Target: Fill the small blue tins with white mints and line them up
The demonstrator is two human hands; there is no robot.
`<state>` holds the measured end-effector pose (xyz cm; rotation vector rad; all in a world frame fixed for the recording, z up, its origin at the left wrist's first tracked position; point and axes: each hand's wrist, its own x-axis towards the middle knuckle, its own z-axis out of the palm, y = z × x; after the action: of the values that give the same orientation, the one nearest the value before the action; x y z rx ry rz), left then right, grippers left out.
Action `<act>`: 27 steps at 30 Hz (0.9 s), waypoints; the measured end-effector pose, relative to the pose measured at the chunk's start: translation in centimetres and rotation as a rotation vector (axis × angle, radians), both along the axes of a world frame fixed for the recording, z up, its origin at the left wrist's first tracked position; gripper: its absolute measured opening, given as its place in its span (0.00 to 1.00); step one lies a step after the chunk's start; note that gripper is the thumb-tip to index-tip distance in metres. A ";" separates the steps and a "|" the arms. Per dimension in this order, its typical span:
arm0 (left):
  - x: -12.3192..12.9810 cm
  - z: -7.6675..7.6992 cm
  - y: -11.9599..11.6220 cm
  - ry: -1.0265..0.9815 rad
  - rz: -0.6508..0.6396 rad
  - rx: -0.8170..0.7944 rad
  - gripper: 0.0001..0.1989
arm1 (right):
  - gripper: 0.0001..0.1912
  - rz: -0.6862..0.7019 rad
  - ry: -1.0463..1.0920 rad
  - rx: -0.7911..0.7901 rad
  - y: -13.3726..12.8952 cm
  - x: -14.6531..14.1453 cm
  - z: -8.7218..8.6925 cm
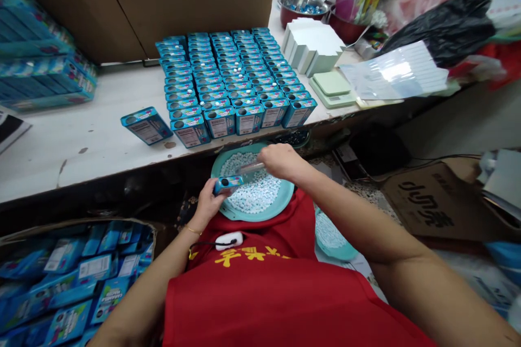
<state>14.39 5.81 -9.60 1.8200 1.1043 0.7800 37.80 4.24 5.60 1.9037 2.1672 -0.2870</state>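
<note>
Landmark: round turquoise plastic basin (pixel 264 216), on the lap over the red cloth apron (pixel 244 298), holding many small white pieces (pixel 258 195).

Left hand (pixel 207 207): at the basin's left edge, fingers closed round a small blue printed box (pixel 228 183), which sits above the basin's left part, top facing up; dark oval on the top, perhaps a hole, too small to be sure. Right hand (pixel 280 158): over the basin's far right part, closed round a clear tube-like scoop (pixel 250 168) that points left at the box. Can't tell whether scoop and box touch, or what the scoop carries.

Handling, my judgement: keep box and scoop over the basin so strays drop back in; hold the box firm without squeezing its sides; line the scoop's end up with the oval and tilt slowly, since a fast tip would likely scatter pieces.

Beyond the basin: white worn desk (pixel 93 141) with tight rows of upright blue boxes (pixel 232 81), some stray white pieces on their tops. One lone blue box (pixel 147 126) stands on the desk, beyond and left of the basin.
</note>
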 end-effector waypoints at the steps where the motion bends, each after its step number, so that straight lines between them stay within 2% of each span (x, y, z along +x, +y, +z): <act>1: -0.4 0.0 0.0 -0.038 0.045 -0.047 0.18 | 0.17 -0.054 0.019 -0.018 -0.1 0.9 -1.6; 4: -1.4 0.1 -0.1 -0.121 0.121 -0.147 0.20 | 0.19 -0.250 0.105 -0.162 -0.9 1.6 -7.8; 7: -1.7 -0.1 -0.4 -0.160 0.143 -0.194 0.19 | 0.21 -0.250 0.149 -0.212 -2.6 -0.3 -13.4; 9: -1.4 -0.4 -0.5 -0.186 0.154 -0.215 0.19 | 0.20 -0.207 0.197 -0.231 -3.8 -1.7 -15.6; 12: -0.8 -0.6 -0.6 -0.232 0.181 -0.232 0.20 | 0.18 -0.145 0.304 -0.262 -4.9 -2.2 -17.1; 17: -0.7 -0.2 -0.4 -0.233 0.191 -0.238 0.20 | 0.21 -0.140 0.480 -0.311 -4.8 0.2 -18.2; 20: -1.2 0.1 -0.1 -0.194 0.196 -0.189 0.20 | 0.21 -0.159 0.564 -0.304 -4.7 1.8 -17.8; 23: -1.4 0.2 0.3 -0.153 0.184 -0.141 0.19 | 0.21 -0.246 0.708 -0.296 -4.6 3.0 -15.3; 25: -1.1 0.2 0.4 -0.111 0.167 -0.114 0.18 | 0.20 -0.305 0.813 -0.292 -4.4 3.5 -12.7; 27: -0.6 0.2 0.5 -0.072 0.142 -0.085 0.18 | 0.20 -0.281 0.844 -0.268 -3.9 3.7 -9.8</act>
<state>13.78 6.29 -9.43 1.6437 1.2108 0.8614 41.49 0.36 -4.20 2.1428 2.0879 -1.5897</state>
